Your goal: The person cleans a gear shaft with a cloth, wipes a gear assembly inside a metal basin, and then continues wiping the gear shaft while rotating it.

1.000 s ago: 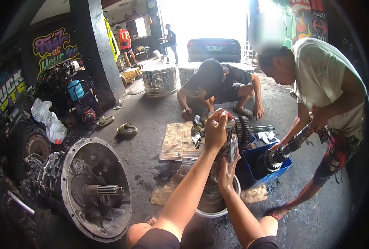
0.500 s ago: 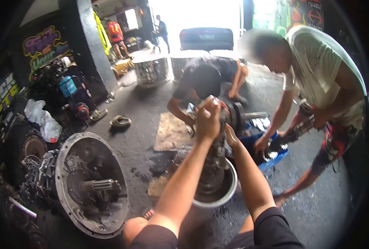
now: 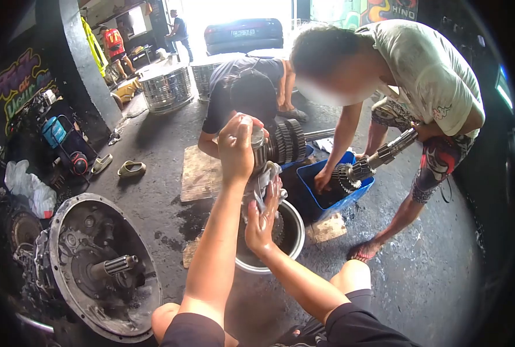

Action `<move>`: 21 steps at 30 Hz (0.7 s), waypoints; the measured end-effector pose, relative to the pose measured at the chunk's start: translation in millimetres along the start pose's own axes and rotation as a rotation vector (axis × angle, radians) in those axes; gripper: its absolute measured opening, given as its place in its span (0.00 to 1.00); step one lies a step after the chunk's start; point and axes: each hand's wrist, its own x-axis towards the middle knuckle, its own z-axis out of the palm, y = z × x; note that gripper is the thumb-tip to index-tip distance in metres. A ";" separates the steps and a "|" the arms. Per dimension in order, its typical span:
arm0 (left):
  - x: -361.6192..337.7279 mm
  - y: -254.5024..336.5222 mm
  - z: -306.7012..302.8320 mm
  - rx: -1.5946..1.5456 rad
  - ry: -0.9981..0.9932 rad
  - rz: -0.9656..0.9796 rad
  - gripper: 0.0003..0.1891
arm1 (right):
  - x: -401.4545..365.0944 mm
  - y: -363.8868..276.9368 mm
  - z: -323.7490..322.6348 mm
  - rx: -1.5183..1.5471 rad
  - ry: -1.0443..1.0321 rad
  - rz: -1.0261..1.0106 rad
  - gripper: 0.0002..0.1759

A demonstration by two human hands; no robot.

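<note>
My left hand (image 3: 238,144) is raised and closed around the upper end of a metal gear shaft (image 3: 258,139) that stands in a round metal basin (image 3: 301,237). A wet grey rag (image 3: 265,180) hangs against the shaft just below that grip. My right hand (image 3: 261,224) lies against the rag and shaft with fingers stretched out and palm facing in; the skin looks wet. Part of a gear shows inside the basin, mostly hidden behind my right hand and wrist. Beyond my left hand, a stack of dark gears (image 3: 287,141) sits on a horizontal shaft.
A co-worker (image 3: 425,75) bends over a blue bin (image 3: 347,199), holding a geared shaft (image 3: 379,159) tilted into it. Another person (image 3: 243,95) crouches behind my left hand. A large bell housing (image 3: 104,269) stands at left. Flattened cardboard (image 3: 199,173) and slippers (image 3: 132,169) lie on the floor.
My view has swung right. My right hand has come down the shaft to the rag, which now shows plainly. My left hand keeps its grip on top. The co-worker leans further in over the bin.
</note>
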 end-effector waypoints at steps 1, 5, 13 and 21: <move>-1.6 -0.3 0.3 -0.001 -0.003 -0.003 0.17 | 5.9 3.6 5.5 0.019 0.081 0.007 0.34; -2.3 0.9 -0.6 -0.013 -0.013 -0.013 0.17 | 65.1 28.0 2.7 0.321 0.074 0.152 0.30; 0.7 -3.4 -12.6 0.110 0.005 0.060 0.17 | 123.2 19.7 0.2 0.433 -0.245 0.191 0.27; -1.5 4.9 -8.0 0.120 -0.043 -0.037 0.14 | 20.0 -29.4 0.8 -0.180 -0.116 -0.020 0.55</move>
